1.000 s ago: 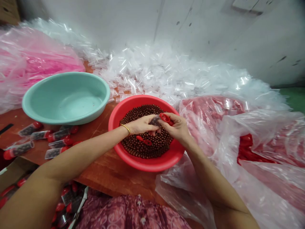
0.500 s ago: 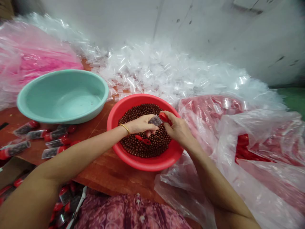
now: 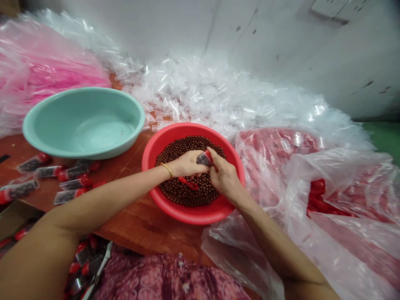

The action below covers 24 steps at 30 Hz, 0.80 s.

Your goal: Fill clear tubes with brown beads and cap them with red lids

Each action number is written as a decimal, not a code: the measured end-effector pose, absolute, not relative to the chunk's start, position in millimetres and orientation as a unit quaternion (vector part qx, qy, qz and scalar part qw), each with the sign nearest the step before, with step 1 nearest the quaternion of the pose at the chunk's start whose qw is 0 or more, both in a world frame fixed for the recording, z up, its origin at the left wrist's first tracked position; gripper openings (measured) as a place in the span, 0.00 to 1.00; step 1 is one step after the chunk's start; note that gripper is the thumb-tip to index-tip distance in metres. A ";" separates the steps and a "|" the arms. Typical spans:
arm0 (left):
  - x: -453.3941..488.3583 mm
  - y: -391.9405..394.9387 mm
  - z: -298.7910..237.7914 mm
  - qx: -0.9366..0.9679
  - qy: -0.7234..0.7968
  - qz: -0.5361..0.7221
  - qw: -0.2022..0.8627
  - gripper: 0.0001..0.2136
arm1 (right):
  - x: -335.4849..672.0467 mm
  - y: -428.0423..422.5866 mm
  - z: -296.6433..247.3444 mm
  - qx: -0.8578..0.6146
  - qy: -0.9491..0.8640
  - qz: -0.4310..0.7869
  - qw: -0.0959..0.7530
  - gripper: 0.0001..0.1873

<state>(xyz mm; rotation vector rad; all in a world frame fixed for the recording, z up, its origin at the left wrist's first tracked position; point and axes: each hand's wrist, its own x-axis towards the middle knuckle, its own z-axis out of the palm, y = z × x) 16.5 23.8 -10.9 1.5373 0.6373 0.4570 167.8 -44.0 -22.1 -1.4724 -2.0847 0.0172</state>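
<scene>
My left hand [image 3: 186, 164] is closed round a clear plastic tube [image 3: 203, 158] with dark beads inside. A red cap [image 3: 208, 156] sits at the tube's end, and my right hand [image 3: 225, 173] has its fingers closed on it. Both hands are above a red basin [image 3: 195, 217] that holds many shiny brown beads [image 3: 187, 198]. Among the beads, just below my left hand, lies a red plastic piece with a ring-shaped end [image 3: 191, 185].
Left of the basin stands a pale green basin [image 3: 83, 118]. Capped bead-filled tubes [image 3: 70, 196] lie on the red-brown table [image 3: 140, 227], more in a box below. Clear empty tubes [image 3: 200, 89] are heaped along the wall. Plastic bags [image 3: 300, 200] with red pieces lie right.
My right hand has brought the red cap onto the tube's end, where it was held beside the opening before. The tube stays in my left hand.
</scene>
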 end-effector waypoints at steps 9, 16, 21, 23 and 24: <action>21.2 21.7 -10.1 0.704 0.284 0.217 0.614 0.05 | 175.6 -45.7 -2.0 -0.512 -0.718 0.177 0.437 0.23; 14.2 14.4 1.1 0.804 0.277 0.138 0.508 0.07 | 151.0 -10.5 0.0 -0.573 -0.566 0.316 0.501 0.37; 9.7 11.7 3.8 0.879 0.269 0.080 0.386 0.04 | 138.0 -7.8 -3.4 -0.577 -0.554 0.448 0.400 0.38; 9.7 10.1 4.4 0.903 0.262 0.066 0.335 0.05 | 134.9 -12.9 -0.6 -0.568 -0.554 0.475 0.380 0.39; 9.8 9.2 5.7 0.913 0.256 0.067 0.312 0.06 | 133.7 -14.9 2.4 -0.563 -0.553 0.485 0.377 0.39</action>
